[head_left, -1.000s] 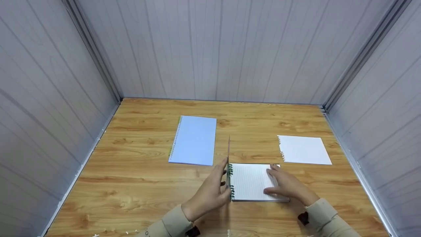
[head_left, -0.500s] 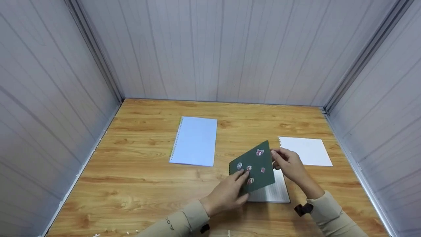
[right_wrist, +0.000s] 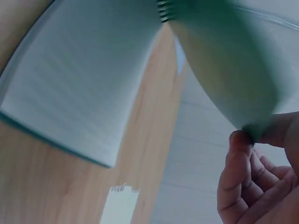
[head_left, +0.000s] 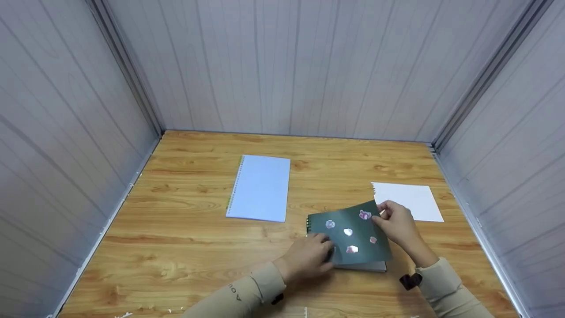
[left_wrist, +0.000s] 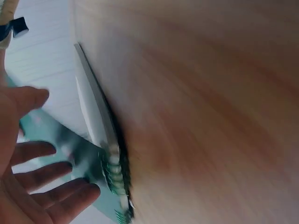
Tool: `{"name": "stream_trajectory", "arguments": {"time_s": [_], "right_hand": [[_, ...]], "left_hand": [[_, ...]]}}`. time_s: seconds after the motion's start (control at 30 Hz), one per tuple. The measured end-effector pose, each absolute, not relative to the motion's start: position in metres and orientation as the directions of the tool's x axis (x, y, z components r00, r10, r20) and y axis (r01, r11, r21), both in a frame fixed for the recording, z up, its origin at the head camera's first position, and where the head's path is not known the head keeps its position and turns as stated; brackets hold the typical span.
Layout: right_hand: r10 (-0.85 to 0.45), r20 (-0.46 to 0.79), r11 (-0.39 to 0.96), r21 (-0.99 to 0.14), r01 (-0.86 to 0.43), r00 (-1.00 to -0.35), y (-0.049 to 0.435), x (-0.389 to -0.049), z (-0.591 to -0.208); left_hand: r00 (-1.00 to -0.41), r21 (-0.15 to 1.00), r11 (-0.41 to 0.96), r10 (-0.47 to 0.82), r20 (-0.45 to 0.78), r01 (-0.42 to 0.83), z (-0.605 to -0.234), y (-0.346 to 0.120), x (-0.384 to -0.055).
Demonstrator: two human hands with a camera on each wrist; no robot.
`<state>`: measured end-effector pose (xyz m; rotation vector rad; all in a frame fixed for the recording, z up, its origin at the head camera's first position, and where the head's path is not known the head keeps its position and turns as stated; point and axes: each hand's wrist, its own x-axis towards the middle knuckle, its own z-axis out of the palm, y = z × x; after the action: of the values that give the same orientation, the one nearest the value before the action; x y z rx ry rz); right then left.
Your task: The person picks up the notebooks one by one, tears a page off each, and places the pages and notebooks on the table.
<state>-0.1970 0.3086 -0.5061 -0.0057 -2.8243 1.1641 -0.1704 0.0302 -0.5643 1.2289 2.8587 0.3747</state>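
Note:
A small spiral notebook [head_left: 359, 266] lies on the table with its green cover [head_left: 362, 234] partly raised over the lined pages [right_wrist: 79, 79]. Several stickers dot that cover. At its upper right corner my right hand [head_left: 397, 223] pinches the cover between thumb and fingers. My left hand [head_left: 306, 256] is at the cover's lower left, near the green coil binding [left_wrist: 114, 172]. In the left wrist view its fingers are spread and loosely bent, gripping nothing; whether they touch the cover cannot be told.
A larger blue-covered spiral notebook [head_left: 259, 187] lies to the left, farther back. A torn white sheet [head_left: 410, 201] with a ragged left edge lies behind my right hand. Paper scraps [head_left: 123, 315] lie at the table's front edge. Panel walls [head_left: 282, 66] enclose the table.
The green cover has swung from upright at the coil over to the right and down toward the pages. My right hand left the page and took the cover's corner; my left hand moved right.

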Motion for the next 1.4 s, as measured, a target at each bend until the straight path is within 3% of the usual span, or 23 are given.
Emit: {"name": "stream_trajectory", "arguments": {"time_s": [0.3, 0.6, 0.97, 1.27, 1.4], "right_hand": [[0.048, -0.060, 0.853, -0.517, 0.072, -0.997, 0.317, -0.200, -0.544], [0.057, -0.179, 0.909, -0.397, 0.125, -0.982, 0.314, -0.206, -0.556], [-0.164, -0.198, 0.941, -0.325, -0.093, -0.966, 0.258, -0.196, -0.561], [-0.186, -0.279, 0.952, -0.288, -0.103, -0.942, 0.245, -0.193, -0.564], [-0.184, -0.279, 0.947, -0.306, -0.094, -0.943, 0.255, -0.193, -0.565]], "left_hand": [[-0.710, 0.111, 0.704, 0.703, 0.025, 0.701, -0.564, 0.006, -0.187], [-0.682, 0.078, 0.687, 0.727, -0.080, 0.723, -0.569, 0.000, -0.186], [-0.675, 0.096, 0.679, 0.734, -0.074, 0.728, -0.572, -0.003, -0.186], [-0.686, 0.199, 0.678, 0.727, -0.035, 0.708, -0.575, -0.012, -0.190], [-0.682, 0.192, 0.667, 0.731, 0.017, 0.720, -0.574, -0.018, -0.196]]}}
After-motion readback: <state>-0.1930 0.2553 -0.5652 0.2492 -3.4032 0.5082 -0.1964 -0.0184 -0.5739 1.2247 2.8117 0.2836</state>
